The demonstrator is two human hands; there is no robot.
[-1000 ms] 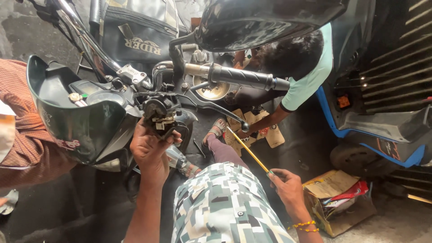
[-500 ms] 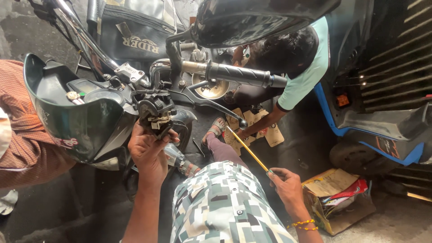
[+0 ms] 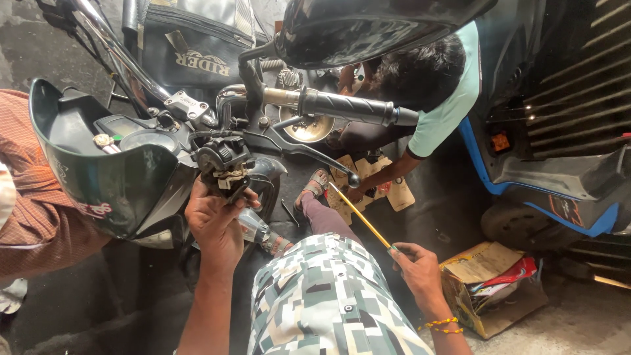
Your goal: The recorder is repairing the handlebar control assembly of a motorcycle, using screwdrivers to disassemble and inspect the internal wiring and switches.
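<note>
- The left hand (image 3: 217,227) was closed around the loose switch housing (image 3: 223,164); its dangling wires could have strained.
- The right hand (image 3: 417,263) pinched a yellow screwdriver (image 3: 361,220), whose tip might have slipped toward the crouching person (image 3: 420,85) beyond it.

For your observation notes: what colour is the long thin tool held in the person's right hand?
Yellow: the long thin tool shows best in the head view.

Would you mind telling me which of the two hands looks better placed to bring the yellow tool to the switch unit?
Likely the right hand: it already grips the long yellow tool, while the left hand is occupied holding the black switch unit.
</note>
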